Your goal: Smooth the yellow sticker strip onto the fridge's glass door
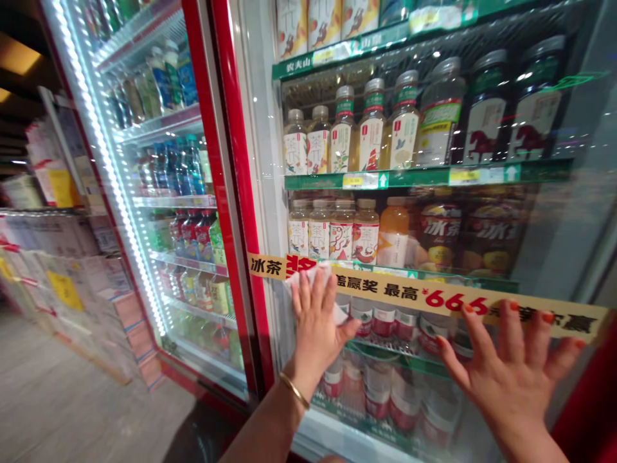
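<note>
My left hand [315, 321], with a gold bangle [295, 390] at its wrist, presses a white tissue [340, 314] against the glass door of a drinks fridge. Its fingers point up over a beige strip [398, 290] with black and red lettering, and the tissue covers part of that lettering. Further right, my right hand [513, 373] is spread open, its orange-nailed fingertips on or close to the same strip, holding nothing. Through the glass, bottled teas [371, 135] stand in rows on shelves with green price rails [419, 177].
A second lit fridge [180, 193] with several shelves of bottles stands to the left, beyond a red door frame [236, 141]. Stacked cartons [62, 283] line the far left above a grey floor [96, 411].
</note>
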Available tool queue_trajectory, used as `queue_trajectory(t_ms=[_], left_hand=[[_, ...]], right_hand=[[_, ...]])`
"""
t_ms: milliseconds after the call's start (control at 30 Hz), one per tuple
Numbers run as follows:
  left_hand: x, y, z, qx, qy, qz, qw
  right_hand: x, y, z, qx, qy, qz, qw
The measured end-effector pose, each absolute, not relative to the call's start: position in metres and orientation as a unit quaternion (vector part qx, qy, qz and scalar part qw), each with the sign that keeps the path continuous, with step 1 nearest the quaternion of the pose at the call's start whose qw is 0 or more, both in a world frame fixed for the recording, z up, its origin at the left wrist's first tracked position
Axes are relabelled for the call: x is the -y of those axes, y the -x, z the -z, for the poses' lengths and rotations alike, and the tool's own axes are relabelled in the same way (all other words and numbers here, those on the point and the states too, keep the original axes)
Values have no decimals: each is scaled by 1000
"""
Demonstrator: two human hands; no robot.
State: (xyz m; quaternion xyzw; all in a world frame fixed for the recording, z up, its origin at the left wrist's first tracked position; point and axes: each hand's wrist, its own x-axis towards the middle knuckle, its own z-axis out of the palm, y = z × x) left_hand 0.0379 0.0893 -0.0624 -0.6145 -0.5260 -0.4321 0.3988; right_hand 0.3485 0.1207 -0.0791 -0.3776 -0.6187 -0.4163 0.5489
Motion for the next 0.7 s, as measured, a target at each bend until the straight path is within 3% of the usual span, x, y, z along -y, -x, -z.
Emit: queue_trajectory(t_ms=[133,267,367,533,633,700], left_hand=[[-83,-6,106,514,614,395,450],[-91,13,65,608,518,474,370],[-95,-34,43,583,560,477,344],[-83,-99,115,430,711,373,413],[-77,-65,148,431,696,376,434],[-79,-31,133,476,653,405,428]], right_hand=[[-120,-347,79,616,385,414,548],[-120,-346,79,619,392,426,531],[-119,-346,78,621,390,434,523],[-118,-347,77,622,391,433,523],[-119,-347,78,620,396,431,523],[-121,-346,80,619,402,428,522]])
